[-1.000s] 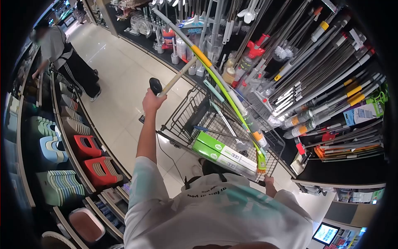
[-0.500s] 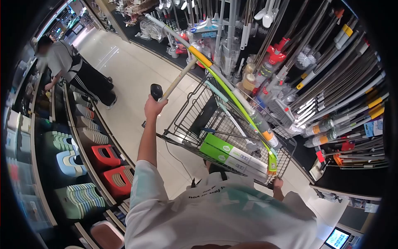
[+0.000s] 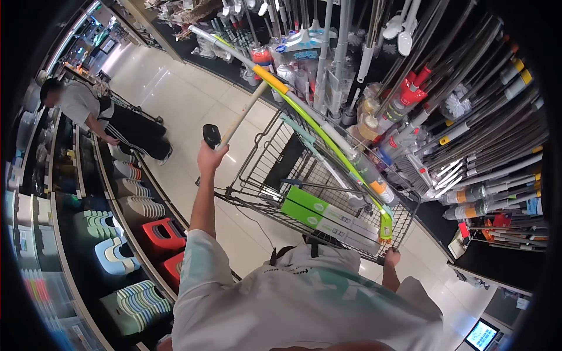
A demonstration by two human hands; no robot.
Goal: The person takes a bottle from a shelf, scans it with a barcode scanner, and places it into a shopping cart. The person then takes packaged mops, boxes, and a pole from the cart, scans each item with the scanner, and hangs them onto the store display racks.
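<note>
My left hand point(image 3: 211, 158) is closed around the beige handle bar point(image 3: 243, 115) of a wire shopping cart point(image 3: 243, 202), beside the bar's black end piece point(image 3: 211, 136). My right hand point(image 3: 392, 256) grips the rim at the cart's lower right corner; its fingers are partly hidden. Lying slantwise across the basket are a grey pole with a yellow sleeve point(image 3: 270, 79) and a lime-green pole point(image 3: 328, 136) ending in orange bristles. A tool with a pale teal handle point(image 3: 298, 128) lies below them. Along the near side rests a long green-and-white box point(image 3: 328, 219).
Hanging mops and brushes point(image 3: 410, 88) fill the rack on the right, close to the cart. Low shelves at left hold red stools point(image 3: 163, 234) and stacked pastel stools point(image 3: 137, 307). Another person point(image 3: 111, 111) stands at those shelves farther down the tiled aisle point(image 3: 175, 105).
The stools on the left shelves sit lower in view, and the other person appears nearer, an arm drawn back from the shelf. Both my hands keep their hold on the cart.
</note>
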